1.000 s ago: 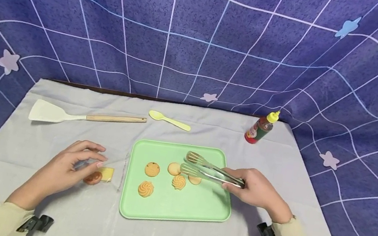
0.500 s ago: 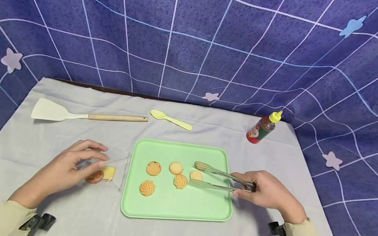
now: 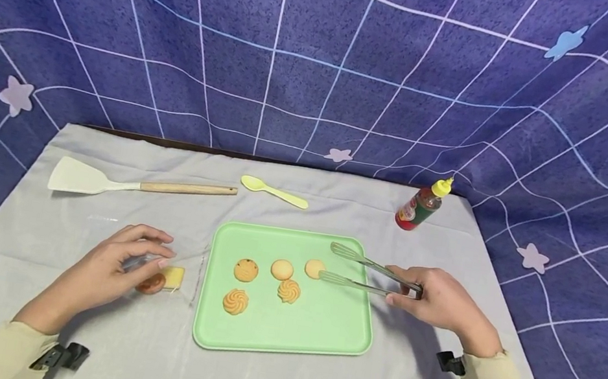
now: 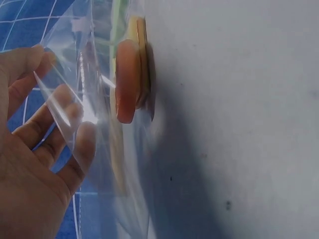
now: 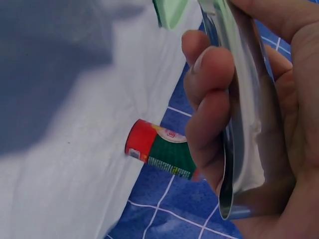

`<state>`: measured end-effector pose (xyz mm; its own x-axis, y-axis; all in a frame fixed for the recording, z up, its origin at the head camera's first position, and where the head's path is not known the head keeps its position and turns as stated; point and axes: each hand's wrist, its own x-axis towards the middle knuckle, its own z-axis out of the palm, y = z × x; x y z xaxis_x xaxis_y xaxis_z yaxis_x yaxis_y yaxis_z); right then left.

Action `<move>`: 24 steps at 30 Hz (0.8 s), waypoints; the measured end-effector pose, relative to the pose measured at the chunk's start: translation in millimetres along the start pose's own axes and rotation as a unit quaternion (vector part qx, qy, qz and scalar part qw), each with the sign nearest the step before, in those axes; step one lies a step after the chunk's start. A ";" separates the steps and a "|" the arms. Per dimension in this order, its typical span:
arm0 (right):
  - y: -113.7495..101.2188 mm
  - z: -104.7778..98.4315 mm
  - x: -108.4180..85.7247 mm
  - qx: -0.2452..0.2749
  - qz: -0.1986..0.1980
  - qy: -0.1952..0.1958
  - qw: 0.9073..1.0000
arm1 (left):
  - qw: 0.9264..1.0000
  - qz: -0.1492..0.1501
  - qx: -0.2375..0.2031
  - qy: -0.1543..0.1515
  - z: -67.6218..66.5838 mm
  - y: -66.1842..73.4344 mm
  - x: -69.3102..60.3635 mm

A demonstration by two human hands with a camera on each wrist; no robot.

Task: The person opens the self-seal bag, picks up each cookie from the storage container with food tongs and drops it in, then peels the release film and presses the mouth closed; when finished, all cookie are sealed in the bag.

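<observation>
My right hand (image 3: pixel 440 301) grips a pair of metal tongs (image 3: pixel 360 286) near their joined end, also filling the right wrist view. Their arms stand apart over the right side of the green tray (image 3: pixel 257 343). The lower tong tip is close to a plain round cookie (image 3: pixel 315 269); I cannot tell whether they touch. A swirl cookie (image 3: pixel 289 291) and another plain cookie (image 3: pixel 282 269) lie to its left. My left hand (image 4: pixel 40 144) holds the mouth of a clear plastic bag (image 4: pixel 102 164), some fingers showing through the film. Inside are a brown round cookie (image 4: pixel 127 82) and a yellow square piece (image 3: pixel 173 277).
Farther left on the tray are a dotted cookie (image 3: pixel 246 270) and a swirl cookie (image 3: pixel 235 302). Behind lie a white spatula (image 3: pixel 78 177) with wooden handle and a yellow spoon (image 3: pixel 279 195). A sauce bottle (image 3: pixel 418 208) stands back right. Blue cloth (image 3: pixel 312 53) hangs behind the table.
My right hand and the tongs have moved right, and the arms of the tongs have spread wider. The rightmost cookie has shifted slightly toward the tray's back. My left hand stays where it was.
</observation>
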<state>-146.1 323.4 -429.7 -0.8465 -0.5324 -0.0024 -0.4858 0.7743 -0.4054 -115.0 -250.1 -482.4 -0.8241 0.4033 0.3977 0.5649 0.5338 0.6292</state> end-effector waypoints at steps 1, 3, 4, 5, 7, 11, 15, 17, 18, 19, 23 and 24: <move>0.0 0.3 0.8 -0.005 0.002 0.006 1.000 | 1.000 0.000 -0.001 -0.001 -0.2 0.2 -0.2; -0.3 1.1 2.8 -0.012 0.004 0.018 1.000 | 1.000 -0.001 0.000 -0.001 -0.7 0.5 -0.5; -0.5 1.5 3.6 -0.014 0.005 0.022 1.000 | 1.000 -0.002 0.000 -0.001 -1.0 0.7 -0.6; -0.9 2.0 4.5 -0.012 0.006 0.025 1.000 | 1.000 -0.003 0.000 0.000 -1.2 0.8 -0.9; -1.9 3.2 5.8 -0.006 0.007 0.024 1.000 | 1.000 -0.004 -0.001 0.002 -1.7 0.9 -1.5; -4.8 5.3 7.1 0.006 0.006 0.008 1.000 | 1.000 -0.008 -0.004 0.001 -1.9 0.6 -2.4; -6.9 7.4 8.1 0.008 0.005 -0.005 1.000 | 1.000 -0.009 -0.002 0.001 -1.7 -0.4 -2.6; -7.1 8.9 8.7 0.011 0.008 -0.008 1.000 | 1.000 -0.011 0.000 0.004 -1.5 -0.9 -2.4; -7.1 10.0 9.0 0.014 0.009 -0.009 1.000 | 1.000 -0.010 -0.001 0.005 -1.3 -1.0 -2.4; -7.3 11.2 9.3 0.018 0.011 -0.010 1.000 | 1.000 -0.010 -0.001 0.005 -1.2 -1.1 -2.3; -9.3 14.7 10.8 0.022 0.007 -0.009 1.000 | 1.000 -0.006 -0.002 0.006 -0.9 -1.4 -2.5; -10.1 14.9 11.4 0.022 0.004 -0.009 1.000 | 1.000 -0.004 -0.003 0.005 -0.9 -1.6 -2.6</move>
<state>-147.6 304.3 -439.3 -0.8467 -0.5317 -0.0216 -0.4678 0.7631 -0.4459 -113.7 -252.7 -483.8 -0.8288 0.3912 0.4000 0.5584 0.5328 0.6359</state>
